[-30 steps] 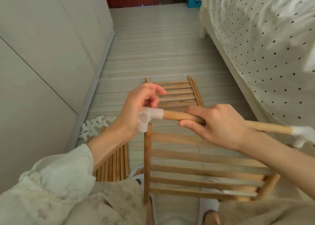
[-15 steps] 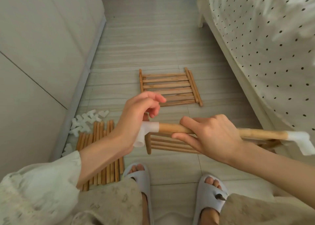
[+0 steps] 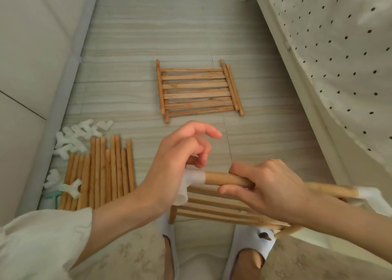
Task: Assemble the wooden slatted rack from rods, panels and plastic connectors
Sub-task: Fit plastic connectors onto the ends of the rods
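While both hands (image 3: 222, 180) grip one rod (image 3: 224, 179) | two connectors (image 3: 192, 179) | three panels (image 3: 197, 89)

A white bedsheet with small black dots (image 3: 331, 53) hangs over the pale striped wooden floor (image 3: 152, 29). Two white slippers (image 3: 250, 243), maybe rubber, stand below.
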Demonstrator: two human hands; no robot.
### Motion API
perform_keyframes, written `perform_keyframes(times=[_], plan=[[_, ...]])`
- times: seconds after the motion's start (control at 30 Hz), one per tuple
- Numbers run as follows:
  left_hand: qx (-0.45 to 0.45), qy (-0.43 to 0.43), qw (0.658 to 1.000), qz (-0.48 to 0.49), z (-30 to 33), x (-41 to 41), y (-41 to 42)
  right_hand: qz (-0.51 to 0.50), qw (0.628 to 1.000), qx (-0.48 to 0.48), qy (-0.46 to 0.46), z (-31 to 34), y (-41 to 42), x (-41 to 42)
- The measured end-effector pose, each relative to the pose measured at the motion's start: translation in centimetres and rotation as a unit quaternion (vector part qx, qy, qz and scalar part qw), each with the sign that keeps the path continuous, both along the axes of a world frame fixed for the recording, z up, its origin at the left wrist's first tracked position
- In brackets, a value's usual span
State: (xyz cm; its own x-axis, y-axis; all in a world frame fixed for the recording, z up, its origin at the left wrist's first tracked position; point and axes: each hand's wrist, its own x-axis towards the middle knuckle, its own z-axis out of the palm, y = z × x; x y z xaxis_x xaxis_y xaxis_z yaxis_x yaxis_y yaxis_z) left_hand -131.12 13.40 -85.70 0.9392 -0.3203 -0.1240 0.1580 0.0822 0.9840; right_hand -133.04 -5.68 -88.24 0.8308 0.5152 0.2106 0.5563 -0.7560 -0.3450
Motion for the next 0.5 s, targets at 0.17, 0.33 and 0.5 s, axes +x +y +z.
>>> perform_keyframes(times=[0.17,0.33,0.5], plan=[[0.064,-0.063,0.996,-0.006,-1.1,2.5,-1.0,-0.025,0.999,-0.019,0.013,-0.4,-0.7,2.1],[0.095,-0.097,0.991,-0.011,-2.3,4.7,-0.5,-0.032,0.999,-0.017,0.001,-0.9,-0.1,3.9],[0.073,-0.005,0.997,0.033,-6.0,6.7,1.8,-0.034,0.999,-0.032,0.011,-1.9,0.3,5.9]])
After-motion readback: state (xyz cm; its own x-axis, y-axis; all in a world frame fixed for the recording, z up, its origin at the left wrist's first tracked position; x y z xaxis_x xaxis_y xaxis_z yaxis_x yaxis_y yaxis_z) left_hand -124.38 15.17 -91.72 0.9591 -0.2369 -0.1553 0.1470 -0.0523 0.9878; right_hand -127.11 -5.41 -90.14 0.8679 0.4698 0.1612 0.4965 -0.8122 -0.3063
